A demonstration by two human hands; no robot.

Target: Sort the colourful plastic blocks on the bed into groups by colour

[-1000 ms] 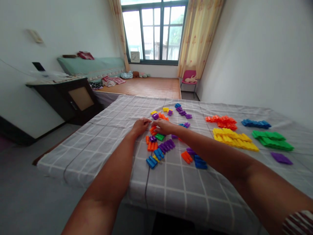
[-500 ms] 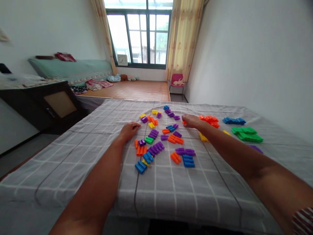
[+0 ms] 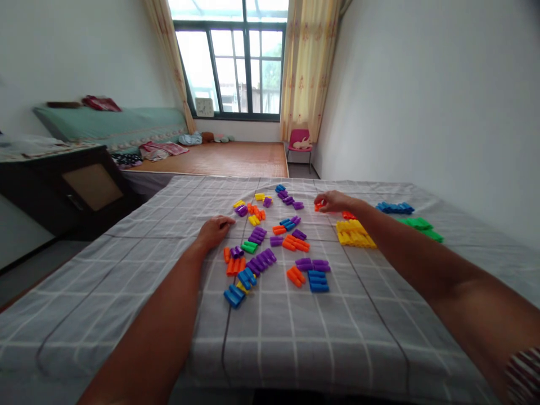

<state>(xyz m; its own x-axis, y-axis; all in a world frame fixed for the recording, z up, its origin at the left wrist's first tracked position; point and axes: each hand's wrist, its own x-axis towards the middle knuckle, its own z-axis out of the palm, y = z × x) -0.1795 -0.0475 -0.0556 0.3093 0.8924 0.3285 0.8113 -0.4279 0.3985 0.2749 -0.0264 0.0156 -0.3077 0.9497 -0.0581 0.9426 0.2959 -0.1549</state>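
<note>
My right hand (image 3: pixel 337 201) reaches over the far right part of the cloth. Its fingertips are closed on a small orange plastic piece (image 3: pixel 318 207). My left hand (image 3: pixel 214 230) rests on the cloth, fingers loosely stretched and nothing in them, left of the scattered pieces. Between the hands lie joined tube-like pieces: a purple row (image 3: pixel 261 261), a green group (image 3: pixel 250 247), an orange group (image 3: pixel 296 243) and a blue group (image 3: pixel 318 281). An orange pile (image 3: pixel 348 215) is mostly hidden behind my right hand and wrist.
Sorted piles sit at the right: yellow (image 3: pixel 355 234), blue (image 3: pixel 395 208) and green (image 3: pixel 422 228), the green partly covered by my right forearm. A grey checked cloth (image 3: pixel 126 281) covers the table. Beyond are a low bed platform (image 3: pixel 236 159), a pink chair (image 3: pixel 299 136) and a dark cabinet (image 3: pixel 71 180).
My right hand has lifted slightly and its fingers have loosened from a tighter fist, still at the orange piece. The yellow pile shows more. My left hand stays put; the view has shifted slightly.
</note>
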